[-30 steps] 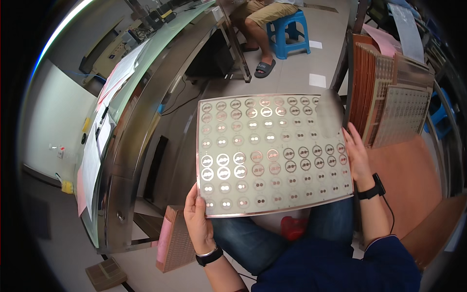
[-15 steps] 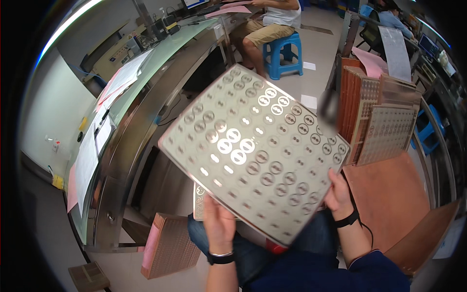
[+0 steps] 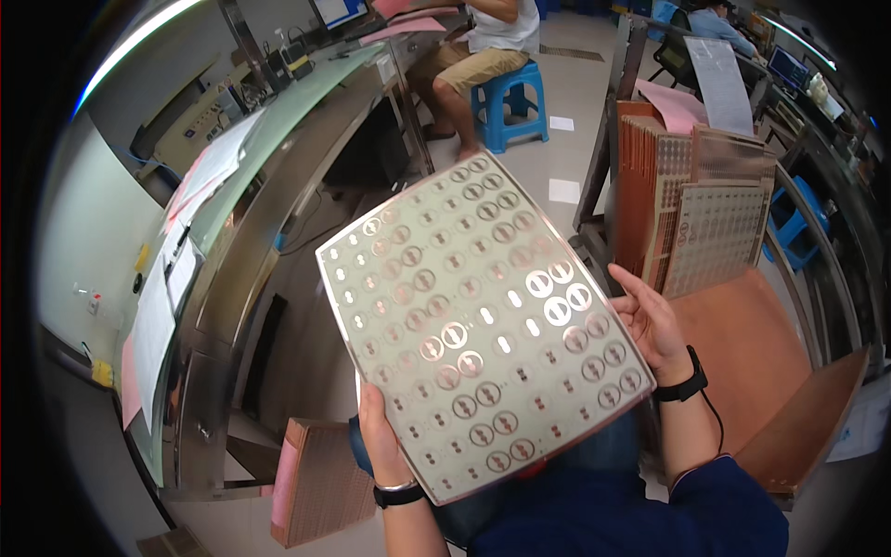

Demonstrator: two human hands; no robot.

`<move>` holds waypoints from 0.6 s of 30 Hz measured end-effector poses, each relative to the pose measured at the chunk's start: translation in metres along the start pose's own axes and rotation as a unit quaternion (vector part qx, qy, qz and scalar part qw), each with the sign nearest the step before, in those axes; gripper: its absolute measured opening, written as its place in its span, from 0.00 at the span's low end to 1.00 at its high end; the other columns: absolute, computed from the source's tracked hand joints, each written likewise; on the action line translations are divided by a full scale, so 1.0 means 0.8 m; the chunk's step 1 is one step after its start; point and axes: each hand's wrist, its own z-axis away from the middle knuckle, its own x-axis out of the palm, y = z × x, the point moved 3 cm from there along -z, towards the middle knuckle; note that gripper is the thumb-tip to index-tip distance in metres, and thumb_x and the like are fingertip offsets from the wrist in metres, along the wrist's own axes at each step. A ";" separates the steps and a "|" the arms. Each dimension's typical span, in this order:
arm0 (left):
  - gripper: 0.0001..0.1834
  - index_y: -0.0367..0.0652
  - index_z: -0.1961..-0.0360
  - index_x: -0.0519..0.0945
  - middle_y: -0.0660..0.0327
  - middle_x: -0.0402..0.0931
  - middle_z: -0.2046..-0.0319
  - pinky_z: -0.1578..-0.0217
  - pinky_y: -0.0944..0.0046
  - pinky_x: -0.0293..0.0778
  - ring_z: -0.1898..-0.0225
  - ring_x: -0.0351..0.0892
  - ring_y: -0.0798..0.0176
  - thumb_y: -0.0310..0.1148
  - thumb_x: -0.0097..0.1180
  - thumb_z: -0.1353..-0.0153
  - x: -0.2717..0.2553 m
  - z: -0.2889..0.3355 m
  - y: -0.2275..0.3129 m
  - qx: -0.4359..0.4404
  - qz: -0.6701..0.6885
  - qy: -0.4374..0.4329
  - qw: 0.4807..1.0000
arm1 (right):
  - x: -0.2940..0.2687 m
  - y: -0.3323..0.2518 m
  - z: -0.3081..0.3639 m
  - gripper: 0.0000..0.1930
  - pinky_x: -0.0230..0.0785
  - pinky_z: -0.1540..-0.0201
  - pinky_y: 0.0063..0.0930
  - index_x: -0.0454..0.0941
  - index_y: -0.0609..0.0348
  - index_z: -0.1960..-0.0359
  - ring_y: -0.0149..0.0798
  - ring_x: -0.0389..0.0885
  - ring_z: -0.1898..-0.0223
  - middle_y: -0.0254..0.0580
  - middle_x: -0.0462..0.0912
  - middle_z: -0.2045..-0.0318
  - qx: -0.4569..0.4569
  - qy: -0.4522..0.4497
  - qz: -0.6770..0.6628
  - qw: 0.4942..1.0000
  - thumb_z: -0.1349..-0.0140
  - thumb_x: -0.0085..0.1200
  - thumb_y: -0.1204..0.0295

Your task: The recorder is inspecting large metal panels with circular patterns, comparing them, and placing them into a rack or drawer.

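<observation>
A pale green circuit board panel [image 3: 436,297] with rows of shiny copper rings and small pads is tilted in front of me, above my lap. My left hand [image 3: 380,441] grips its lower left edge, thumb along the border and the other fingers hidden behind. Beside the right edge is my right hand [image 3: 657,325], fingers loosely spread and the index finger stretched out. Some of its fingertips meet the edge or pass behind it; exact contact is hard to tell. Reflected light brightens several of the rings.
Stacked copper-coloured panels [image 3: 640,204] stand in a metal rack at right, above a brown board [image 3: 733,334]. At left runs a glass-topped bench [image 3: 306,102] with papers [image 3: 167,288]. Another panel stack [image 3: 325,483] stands low left. A person sits on a blue stool [image 3: 515,107] ahead.
The panel has turned and come lower, its long sides now steeper. My right hand has loosened from the lower right edge and its fingers have spread. My left hand has shifted slightly left.
</observation>
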 end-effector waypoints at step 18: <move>0.08 0.41 0.55 0.68 0.61 0.71 0.52 0.52 0.65 0.69 0.52 0.71 0.66 0.29 0.44 0.34 0.033 0.006 0.074 0.325 -0.229 -0.071 0.915 | 0.045 -0.047 -0.051 0.09 0.69 0.50 0.28 0.69 0.60 0.58 0.32 0.74 0.53 0.37 0.75 0.55 -0.252 -0.015 0.061 0.966 0.40 0.51 0.78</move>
